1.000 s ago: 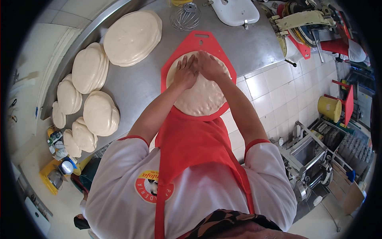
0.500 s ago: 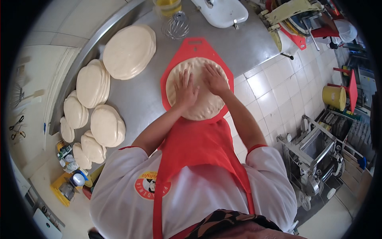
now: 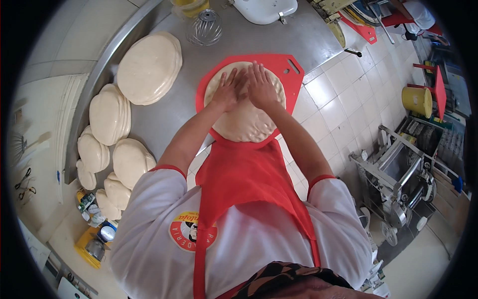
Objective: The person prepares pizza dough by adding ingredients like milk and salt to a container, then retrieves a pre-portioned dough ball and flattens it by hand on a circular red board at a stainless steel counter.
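Observation:
A round disc of pale dough point(image 3: 244, 124) with a dimpled edge lies on a red board point(image 3: 295, 82) at the edge of the metal table. The board's handle slot points to the far right. My left hand point(image 3: 227, 92) rests on the upper left of the dough with its fingers spread. Beside it, my right hand point(image 3: 261, 88) lies on the dough's far part, fingers stretched out and palm down. Neither hand grasps anything.
Stacks of dough discs stand along the table's left side, the largest stack point(image 3: 150, 69) at the back. A wire whisk point(image 3: 205, 29), a yellow container point(image 3: 191, 7) and a white scale-like tray point(image 3: 266, 9) sit at the far edge. A metal machine point(image 3: 398, 179) stands on the right.
The red board has turned clockwise, its handle swinging from the far side to the far right. Both hands have shifted on the dough, the right one leftward, closer to the left.

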A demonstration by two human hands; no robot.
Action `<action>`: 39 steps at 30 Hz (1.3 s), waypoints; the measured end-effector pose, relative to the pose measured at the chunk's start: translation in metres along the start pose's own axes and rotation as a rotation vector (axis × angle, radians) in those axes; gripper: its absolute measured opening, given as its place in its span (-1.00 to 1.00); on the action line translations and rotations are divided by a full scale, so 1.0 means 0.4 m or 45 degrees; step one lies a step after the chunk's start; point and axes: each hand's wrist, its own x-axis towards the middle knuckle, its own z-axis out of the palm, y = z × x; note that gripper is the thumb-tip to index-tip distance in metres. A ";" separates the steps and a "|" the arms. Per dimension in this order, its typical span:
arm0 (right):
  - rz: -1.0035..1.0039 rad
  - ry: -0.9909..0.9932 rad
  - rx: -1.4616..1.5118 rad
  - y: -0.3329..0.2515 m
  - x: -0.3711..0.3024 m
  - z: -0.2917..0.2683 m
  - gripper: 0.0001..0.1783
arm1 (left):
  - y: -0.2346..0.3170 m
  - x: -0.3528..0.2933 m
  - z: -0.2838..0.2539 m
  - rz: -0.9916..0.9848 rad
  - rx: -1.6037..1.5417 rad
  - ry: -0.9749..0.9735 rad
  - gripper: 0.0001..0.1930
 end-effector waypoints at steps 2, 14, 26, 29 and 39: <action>-0.061 -0.095 -0.092 0.012 0.023 0.009 -0.13 | -0.020 -0.002 0.005 0.008 0.063 0.024 -0.28; -0.012 -0.925 -0.172 -0.085 0.162 -0.134 -0.13 | -0.065 0.030 -0.136 -0.689 -0.844 0.162 -0.63; 0.555 0.105 0.011 -0.024 -0.219 0.023 -0.16 | 0.054 0.015 -0.006 0.056 0.108 -0.060 -0.31; 0.784 -0.133 0.461 -0.006 -0.164 -0.050 -0.19 | 0.059 0.073 -0.017 -0.012 0.126 -0.080 -0.35; 0.469 -0.590 0.206 0.001 -0.006 -0.094 -0.08 | 0.225 -0.146 0.034 -0.186 -0.158 0.049 -0.19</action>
